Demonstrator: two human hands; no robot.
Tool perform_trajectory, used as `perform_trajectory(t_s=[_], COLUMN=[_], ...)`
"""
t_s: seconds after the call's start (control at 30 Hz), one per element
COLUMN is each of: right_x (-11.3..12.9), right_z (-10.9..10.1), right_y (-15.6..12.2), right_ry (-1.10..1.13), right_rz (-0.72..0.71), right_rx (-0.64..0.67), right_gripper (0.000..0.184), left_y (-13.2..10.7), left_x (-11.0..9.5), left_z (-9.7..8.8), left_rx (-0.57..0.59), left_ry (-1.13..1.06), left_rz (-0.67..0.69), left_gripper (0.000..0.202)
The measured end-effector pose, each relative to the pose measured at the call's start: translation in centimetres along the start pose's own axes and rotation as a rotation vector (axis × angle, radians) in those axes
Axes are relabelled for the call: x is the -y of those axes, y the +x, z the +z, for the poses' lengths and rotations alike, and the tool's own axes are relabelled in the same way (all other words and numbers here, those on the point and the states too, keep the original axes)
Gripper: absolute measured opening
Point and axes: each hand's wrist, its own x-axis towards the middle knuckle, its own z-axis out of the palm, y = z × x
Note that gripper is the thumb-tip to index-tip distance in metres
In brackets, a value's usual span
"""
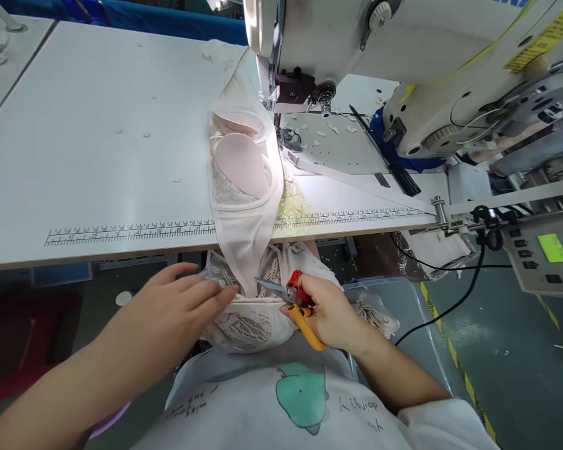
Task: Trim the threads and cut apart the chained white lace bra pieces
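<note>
A cream lace bra (244, 165) lies over the table edge beside the sewing machine's needle, its lower strip hanging down. On my lap, below the edge, are more cream lace bra pieces (248, 322); whether they join the one above I cannot tell. My left hand (182, 300) is at their upper left edge, index fingertip pressed on the cloth and thumb hidden, closed on it as far as I see. In my right hand (326, 309) are scissors (304, 319) with red and orange handles. Their slightly parted blades point left at the hanging strip.
The sewing machine (328, 37) rises over the back right of the white table (98, 137), with a printed ruler (131, 233) along its front. A black-handled tool (398, 172) and fabric scraps lie by the needle. A control panel (548, 250) and clear bin (403, 300) stand right.
</note>
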Motion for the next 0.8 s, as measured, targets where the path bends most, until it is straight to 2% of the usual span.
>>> perform_trajectory(t_s=[0.13,0.2,0.33,0.4,0.47,0.6,0.7,0.8], right_x=[0.2,0.5,0.0,-0.8,-1.7,-2.3,-1.4,0.1], right_z=[-0.4,-0.6,-0.5,-0.2,-0.2,-1.2,-2.3,-2.8], right_y=[0.0,-0.1,-1.2,-2.1,-2.8,-3.4,-2.9,-1.7], right_ry=[0.094,0.120,0.164,0.234,0.259,0.157,0.128,0.242], right_rz=[0.074,0.102,0.196,0.238,0.260,0.246,0.136,-0.035], right_rx=[-0.005,0.010,0.065,0.100,0.110,0.092,-0.067,-0.197], right_gripper=[0.019,0.018,0.021,0.023,0.023,0.021,0.016,0.016], left_y=[-1.6,-1.7,-0.5,0.5,1.6,3.3,4.3,5.4], left_x=[2.0,2.2,0.5,-0.6,-1.5,-2.8,-3.6,-4.3], left_z=[-0.9,-1.0,-0.4,0.2,0.8,1.6,2.0,2.5], left_rx=[-0.184,-0.196,-0.278,-0.313,-0.354,-0.468,-0.483,-0.475], left_ry=[-0.263,-0.439,-0.867,-1.071,-1.132,-0.942,-0.819,-0.722], left_rz=[-0.115,-0.249,-0.604,-0.652,-0.604,-0.372,-0.249,-0.206], left_gripper=[0.028,0.024,0.009,0.015,0.023,0.031,0.035,0.037])
